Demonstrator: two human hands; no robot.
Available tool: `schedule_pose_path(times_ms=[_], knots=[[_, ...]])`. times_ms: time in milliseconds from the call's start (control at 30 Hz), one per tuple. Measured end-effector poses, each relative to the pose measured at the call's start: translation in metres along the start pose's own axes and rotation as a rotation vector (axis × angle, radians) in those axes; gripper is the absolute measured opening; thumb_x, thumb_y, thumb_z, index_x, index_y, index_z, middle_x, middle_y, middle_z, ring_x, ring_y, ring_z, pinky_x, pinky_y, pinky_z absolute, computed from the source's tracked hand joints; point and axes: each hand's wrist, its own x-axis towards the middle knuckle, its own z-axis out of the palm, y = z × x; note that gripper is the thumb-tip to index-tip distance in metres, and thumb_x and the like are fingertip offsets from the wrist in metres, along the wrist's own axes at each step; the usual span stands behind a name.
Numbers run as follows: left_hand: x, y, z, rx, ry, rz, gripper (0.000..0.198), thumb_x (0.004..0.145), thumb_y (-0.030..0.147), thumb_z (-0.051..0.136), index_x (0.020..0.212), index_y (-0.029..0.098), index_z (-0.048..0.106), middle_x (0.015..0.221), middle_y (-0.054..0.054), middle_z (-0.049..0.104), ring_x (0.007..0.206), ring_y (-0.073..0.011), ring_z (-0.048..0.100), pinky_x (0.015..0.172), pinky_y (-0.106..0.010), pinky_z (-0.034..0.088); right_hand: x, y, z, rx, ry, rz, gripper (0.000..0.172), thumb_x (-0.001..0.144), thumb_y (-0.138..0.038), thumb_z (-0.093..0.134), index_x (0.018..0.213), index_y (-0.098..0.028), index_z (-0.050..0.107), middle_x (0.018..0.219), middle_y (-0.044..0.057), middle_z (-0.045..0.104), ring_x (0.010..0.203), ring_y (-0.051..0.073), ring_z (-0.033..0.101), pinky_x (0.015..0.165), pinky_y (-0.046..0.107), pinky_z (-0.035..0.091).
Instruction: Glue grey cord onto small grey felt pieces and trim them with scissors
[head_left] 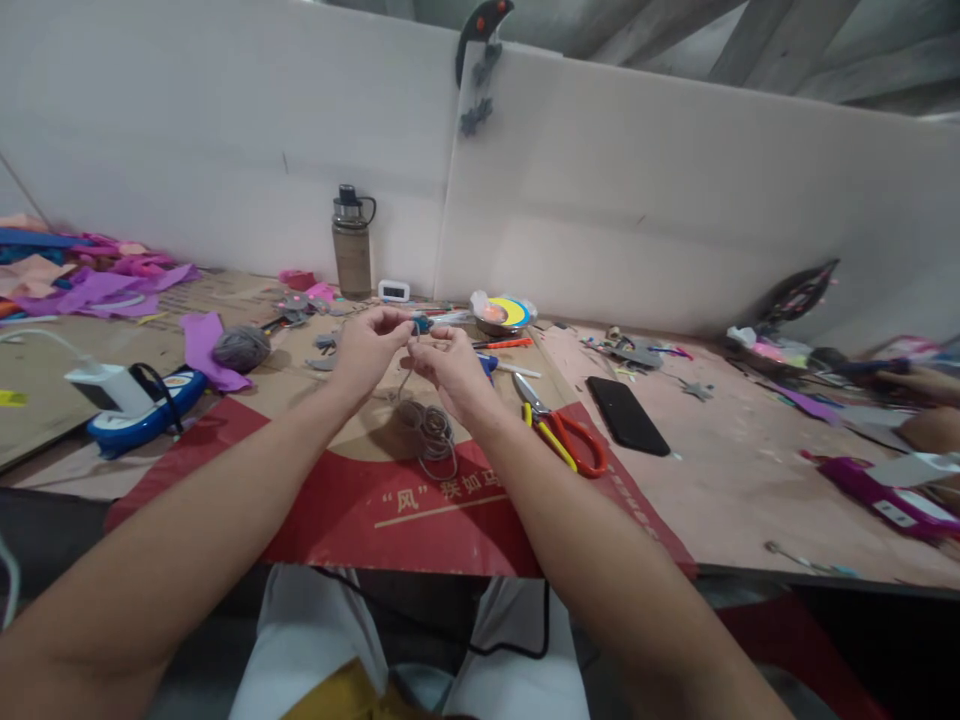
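Observation:
My left hand and my right hand meet above the table, fingertips pinched close together. A thin strand of grey yarn passes between them and hangs down toward a loose bundle of grey yarn on the red printed sheet. Something small and dark blue shows at the fingertips; its kind is too small to make out. Right of my right hand lie scissors with red and yellow handles, blades toward the back. A ball of grey yarn rests to the left.
A black phone lies right of the scissors. A water bottle stands by the white partition. At left is a blue power strip with a white charger. Purple fabric scraps lie farther back. Another person's hand is at far right.

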Motion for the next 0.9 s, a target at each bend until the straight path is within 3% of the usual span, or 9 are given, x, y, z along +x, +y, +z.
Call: schedule_pose_path(times_ms=[167,300,400,500,667,900], knots=[[-0.003,0.003,0.003,-0.062,-0.016,-0.054,0.009,0.069,0.022,0.069,0.074,0.015,0.067,0.066,-0.001,0.062,0.058,-0.0101,0.053,0.056,-0.023,0.041,0.001,-0.003,-0.004,-0.107,-0.032,-0.088,0.021,0.074,-0.026,0.065,0.078,-0.021,0.045,0.066,-0.009,0.047,0.059,0.006,0.051,0.066,0.025,0.052],[-0.005,0.005,0.005,-0.185,-0.046,-0.121,0.009,0.068,0.019,0.07,0.072,0.014,0.063,0.069,-0.002,0.063,0.063,-0.0109,0.058,0.06,-0.024,0.045,0.0,-0.007,-0.007,-0.418,0.053,-0.315,0.005,0.083,-0.023,0.053,0.08,-0.021,0.051,0.073,-0.005,0.052,0.063,0.009,0.049,0.063,0.024,0.048],[-0.006,0.007,0.006,-0.266,-0.059,-0.183,0.011,0.067,0.017,0.071,0.072,0.013,0.062,0.07,-0.002,0.063,0.066,-0.0117,0.062,0.063,-0.026,0.048,-0.001,-0.013,-0.012,-0.711,0.136,-0.494,0.004,0.085,-0.022,0.054,0.081,-0.02,0.054,0.079,-0.001,0.058,0.074,0.012,0.052,0.074,0.028,0.046],[-0.007,0.008,0.007,-0.311,-0.084,-0.226,0.013,0.068,0.017,0.072,0.073,0.013,0.061,0.071,-0.003,0.064,0.067,-0.0119,0.063,0.068,-0.028,0.051,-0.001,-0.017,-0.017,-0.895,0.154,-0.562,0.005,0.087,-0.022,0.054,0.083,-0.021,0.057,0.087,0.003,0.061,0.083,0.016,0.054,0.08,0.031,0.043],[-0.009,0.011,0.008,-0.378,-0.184,-0.277,0.014,0.069,0.016,0.075,0.076,0.013,0.063,0.074,-0.004,0.067,0.069,-0.012,0.065,0.075,-0.03,0.054,-0.001,-0.021,-0.022,-0.976,0.168,-0.597,0.009,0.09,-0.022,0.051,0.084,-0.02,0.058,0.094,0.006,0.062,0.091,0.018,0.054,0.086,0.033,0.041],[-0.01,0.012,0.01,-0.462,-0.252,-0.314,0.019,0.068,0.011,0.074,0.085,0.012,0.066,0.08,-0.004,0.07,0.069,-0.0125,0.068,0.072,-0.029,0.056,-0.002,-0.02,-0.023,-1.0,0.21,-0.599,0.017,0.094,-0.027,0.046,0.084,-0.02,0.058,0.09,0.006,0.062,0.087,0.017,0.055,0.081,0.031,0.041]])
